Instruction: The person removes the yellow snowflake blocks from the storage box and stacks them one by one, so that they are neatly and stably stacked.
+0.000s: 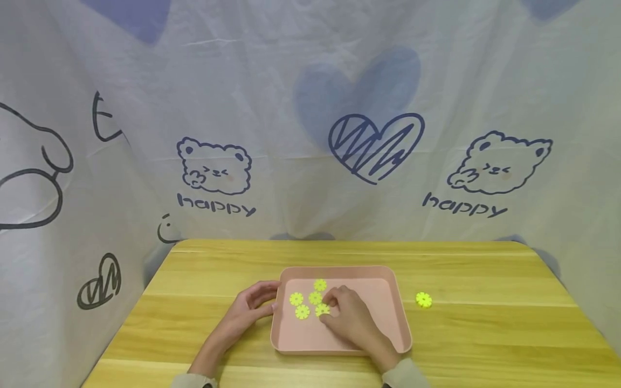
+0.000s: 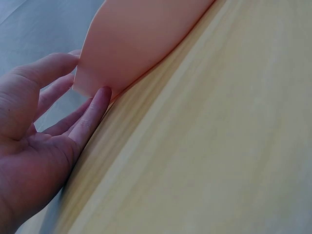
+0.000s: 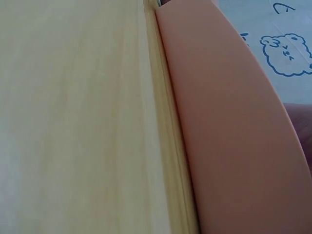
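Light-coloured sleeves point(image 1: 407, 374) come nearest the camera, at the bottom edge of the head view, and from them your forearms reach over the wood-grained surface point(image 1: 495, 328) to a shallow pink tray point(image 1: 373, 302). Your left grip point(image 1: 245, 310) is outside the tray at its left side, relaxed rather than clenched, and the left wrist view shows your fingertips point(image 2: 103, 92) touching the outer wall by a corner. Your right grip point(image 1: 351, 318) is over the inside of the tray, fingers curled, with the thumb and a finger at the edge of a yellow notched disc point(image 1: 319, 309); whether you are pinching that disc, I cannot tell. Four more yellow discs point(image 1: 299, 312) lie flat in the tray's left half, one towards the far wall, one just behind your disc and two further left. Outside, near the tray's right wall, a sixth disc point(image 1: 423, 300) rests on the surface. Your right wrist view is mostly filled by the tray's outer wall and the bare wood beside it. Behind everything hangs a pale cloth point(image 1: 271, 81) printed with hearts, bear faces and the word "happy".
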### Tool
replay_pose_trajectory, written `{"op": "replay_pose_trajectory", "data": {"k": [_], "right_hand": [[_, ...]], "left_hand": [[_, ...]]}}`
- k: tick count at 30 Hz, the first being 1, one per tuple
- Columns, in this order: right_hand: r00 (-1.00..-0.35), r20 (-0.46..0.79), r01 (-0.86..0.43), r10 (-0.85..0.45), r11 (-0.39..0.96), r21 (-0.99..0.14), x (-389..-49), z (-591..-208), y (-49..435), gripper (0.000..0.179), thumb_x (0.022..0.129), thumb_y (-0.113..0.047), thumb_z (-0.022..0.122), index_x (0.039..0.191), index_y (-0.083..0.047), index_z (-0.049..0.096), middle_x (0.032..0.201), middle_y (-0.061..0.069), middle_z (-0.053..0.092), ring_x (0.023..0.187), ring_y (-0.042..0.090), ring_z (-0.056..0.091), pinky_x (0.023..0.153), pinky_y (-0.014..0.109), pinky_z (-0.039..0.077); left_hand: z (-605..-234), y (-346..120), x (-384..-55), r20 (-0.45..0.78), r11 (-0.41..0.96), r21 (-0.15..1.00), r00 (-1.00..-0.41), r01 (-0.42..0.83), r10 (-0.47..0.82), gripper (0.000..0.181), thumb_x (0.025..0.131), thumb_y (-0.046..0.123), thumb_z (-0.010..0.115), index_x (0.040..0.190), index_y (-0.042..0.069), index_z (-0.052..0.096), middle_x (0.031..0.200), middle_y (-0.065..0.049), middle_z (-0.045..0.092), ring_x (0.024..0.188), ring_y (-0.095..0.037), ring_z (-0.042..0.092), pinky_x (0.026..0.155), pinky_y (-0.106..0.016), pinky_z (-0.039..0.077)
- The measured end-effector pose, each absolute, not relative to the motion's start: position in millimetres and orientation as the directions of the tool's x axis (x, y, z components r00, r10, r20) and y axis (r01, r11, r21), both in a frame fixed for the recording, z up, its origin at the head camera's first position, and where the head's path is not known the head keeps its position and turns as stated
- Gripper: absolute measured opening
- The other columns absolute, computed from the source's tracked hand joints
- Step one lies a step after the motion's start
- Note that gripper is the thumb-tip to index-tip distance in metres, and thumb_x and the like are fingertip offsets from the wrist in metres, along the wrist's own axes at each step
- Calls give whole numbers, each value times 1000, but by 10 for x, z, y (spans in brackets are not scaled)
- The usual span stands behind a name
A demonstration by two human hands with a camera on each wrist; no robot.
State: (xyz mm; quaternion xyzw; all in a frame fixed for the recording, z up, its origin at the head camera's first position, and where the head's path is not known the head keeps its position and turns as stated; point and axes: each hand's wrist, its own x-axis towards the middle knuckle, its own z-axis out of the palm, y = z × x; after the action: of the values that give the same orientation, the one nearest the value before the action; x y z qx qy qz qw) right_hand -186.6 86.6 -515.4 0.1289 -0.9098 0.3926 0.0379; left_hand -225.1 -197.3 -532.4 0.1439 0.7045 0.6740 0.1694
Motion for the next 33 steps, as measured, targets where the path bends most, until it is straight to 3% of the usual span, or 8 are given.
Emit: {"op": "replay_pose_trajectory", "data": {"k": [7, 17, 33], "right_hand": [[-967, 188, -252, -169, 585, -771, -1866, -5112, 939, 19, 84, 1, 73, 96, -12, 65, 78, -7, 59, 70, 6, 54, 65, 23, 49], [-983, 125, -168, -135, 375, -912, -1817, -5076, 1062, 20, 91, 10, 63, 107, -2, 64, 89, 12, 62, 69, 18, 71, 59, 24, 60], [-987, 140, -161, -82, 444, -882, -1765, -5032, 1293, 22, 93, 6, 66, 108, -10, 70, 93, 10, 67, 71, 16, 72, 64, 23, 60]], "left_hand": [[-5316, -1964, -2252, -25, 37, 999, -900, -10, 436, 52, 98, 5, 70, 146, 2, 50, 150, -18, 51, 140, -36, 46, 106, -30, 49], [-5308, -1944, -2256, -11, 23, 1000, -897, -1, 442, 51, 98, 3, 69, 146, 2, 51, 150, -19, 50, 140, -37, 46, 106, -31, 49], [-5315, -1971, -2243, -21, 35, 999, -895, -6, 447, 52, 99, 4, 68, 147, 1, 50, 150, -18, 51, 140, -36, 47, 107, -29, 48]]}}
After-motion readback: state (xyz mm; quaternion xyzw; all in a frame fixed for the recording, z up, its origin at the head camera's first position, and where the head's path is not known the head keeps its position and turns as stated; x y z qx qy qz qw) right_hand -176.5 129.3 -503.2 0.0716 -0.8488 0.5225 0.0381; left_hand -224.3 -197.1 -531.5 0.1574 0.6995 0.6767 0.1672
